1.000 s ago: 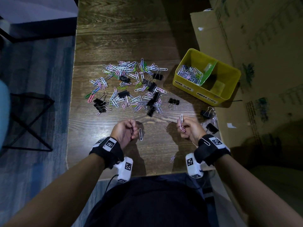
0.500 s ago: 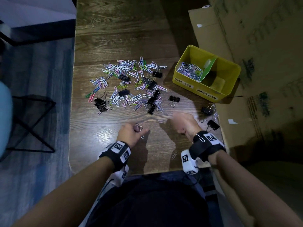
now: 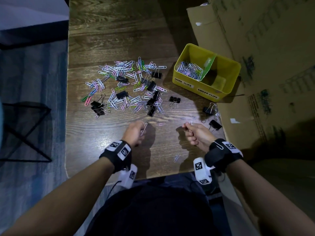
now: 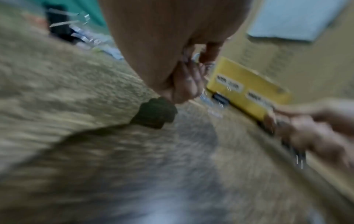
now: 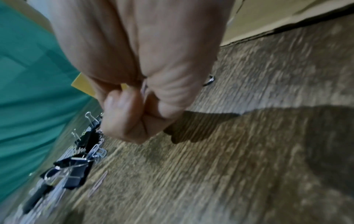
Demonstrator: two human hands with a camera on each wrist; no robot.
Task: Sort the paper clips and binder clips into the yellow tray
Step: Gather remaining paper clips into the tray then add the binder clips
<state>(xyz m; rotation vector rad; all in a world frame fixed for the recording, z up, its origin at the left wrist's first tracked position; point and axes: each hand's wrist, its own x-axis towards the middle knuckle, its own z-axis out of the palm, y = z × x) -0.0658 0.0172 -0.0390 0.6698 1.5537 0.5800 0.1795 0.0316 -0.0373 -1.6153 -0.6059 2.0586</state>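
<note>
Dark wood grain covers the counter (image 3: 105, 40), where the head view shows a heap of paper clips (image 3: 122, 87) and black binder clips (image 3: 151, 86) left of the yellow tray (image 3: 233, 72); its near-left compartment already holds clips. The left hand (image 3: 134, 133) pinches one silver paper clip (image 3: 144, 128), and the right hand (image 3: 197, 134) is curled round several more. The left wrist view is blurred, showing bent fingers (image 4: 188, 80) before the tray (image 4: 249, 84). The right wrist view shows a closed fist (image 5: 138, 94) above the counter (image 5: 249, 151).
</note>
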